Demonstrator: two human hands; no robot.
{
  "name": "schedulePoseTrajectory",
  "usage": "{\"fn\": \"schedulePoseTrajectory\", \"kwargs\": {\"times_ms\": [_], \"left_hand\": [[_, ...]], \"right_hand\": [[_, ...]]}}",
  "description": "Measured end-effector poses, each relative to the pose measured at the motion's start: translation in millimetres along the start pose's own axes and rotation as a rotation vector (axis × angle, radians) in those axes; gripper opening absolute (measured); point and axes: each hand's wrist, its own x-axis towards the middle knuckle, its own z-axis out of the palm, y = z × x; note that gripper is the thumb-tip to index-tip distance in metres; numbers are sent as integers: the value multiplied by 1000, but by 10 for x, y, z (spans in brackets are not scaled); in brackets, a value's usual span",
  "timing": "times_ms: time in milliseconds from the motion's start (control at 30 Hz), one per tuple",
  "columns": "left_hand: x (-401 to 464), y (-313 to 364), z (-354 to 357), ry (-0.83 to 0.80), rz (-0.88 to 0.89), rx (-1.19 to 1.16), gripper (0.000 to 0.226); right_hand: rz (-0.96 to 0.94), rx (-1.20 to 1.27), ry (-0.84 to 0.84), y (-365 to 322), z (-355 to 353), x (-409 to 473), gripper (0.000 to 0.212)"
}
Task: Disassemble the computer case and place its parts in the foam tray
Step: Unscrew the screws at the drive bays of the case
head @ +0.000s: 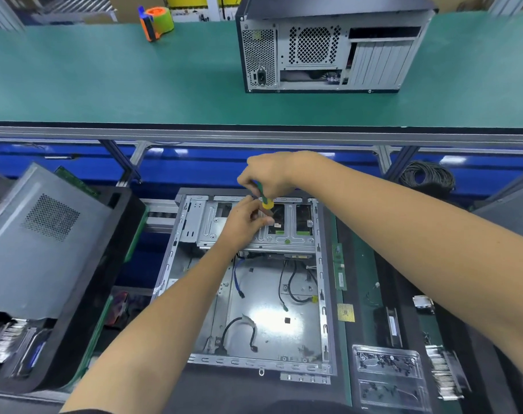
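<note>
An open computer case [321, 294] lies flat in front of me, its floor bare except for loose cables [284, 294]. A metal drive cage [206, 222] fills its far end. My right hand [272, 174] grips a green and yellow screwdriver [264, 198], which points down at the cage. My left hand [245, 219] rests on the cage just beside the screwdriver's tip, fingers pinched around the spot. What the left fingers hold is hidden. A black foam tray [367, 297] on the right carries removed parts.
A grey side panel [39, 249] leans on black foam at the left. Two memory sticks [339, 267], a clear screw box [385, 366] and a heatsink [442, 372] lie on the right. A second case [323, 52] and a tape dispenser [155, 22] stand on the green conveyor.
</note>
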Motion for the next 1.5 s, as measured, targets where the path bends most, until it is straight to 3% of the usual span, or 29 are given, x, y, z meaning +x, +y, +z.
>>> {"fn": "schedulePoseTrajectory", "kwargs": {"times_ms": [100, 200, 300, 400, 533, 600, 700, 767, 900, 1100, 1267, 1400, 1500], "left_hand": [[-3, 6, 49, 4, 52, 121, 23], [-16, 25, 87, 36, 89, 181, 16], [-23, 57, 100, 30, 77, 196, 11], [-33, 79, 102, 33, 81, 225, 15], [-29, 76, 109, 49, 108, 247, 17], [-24, 72, 114, 43, 111, 241, 17], [-13, 64, 114, 31, 77, 233, 16], [-10, 60, 116, 12, 53, 242, 16], [2, 72, 109, -10, 49, 274, 16], [-15, 63, 113, -9, 69, 221, 16], [-9, 36, 128, -7, 54, 213, 19], [1, 41, 125, -18, 53, 208, 20], [-3, 49, 125, -15, 61, 216, 17]], "right_hand": [[-26, 41, -5, 20, 13, -29, 21], [-27, 123, -6, 21, 42, -28, 20], [-7, 210, 103, 8, 95, -36, 2], [9, 242, 155, 42, 121, -77, 8], [-15, 471, 82, 112, 126, -187, 33], [-7, 384, 50, 134, 115, -208, 33], [98, 77, 85, 118, 84, -216, 17], [152, -105, 108, 106, 77, -212, 22], [92, -56, 60, 111, 46, -196, 6], [63, 111, 84, 194, 99, -204, 22], [159, -342, 159, 231, 144, -211, 29], [46, -131, 146, 272, 134, -237, 10], [64, 73, 159, 238, 160, -248, 20]]}}
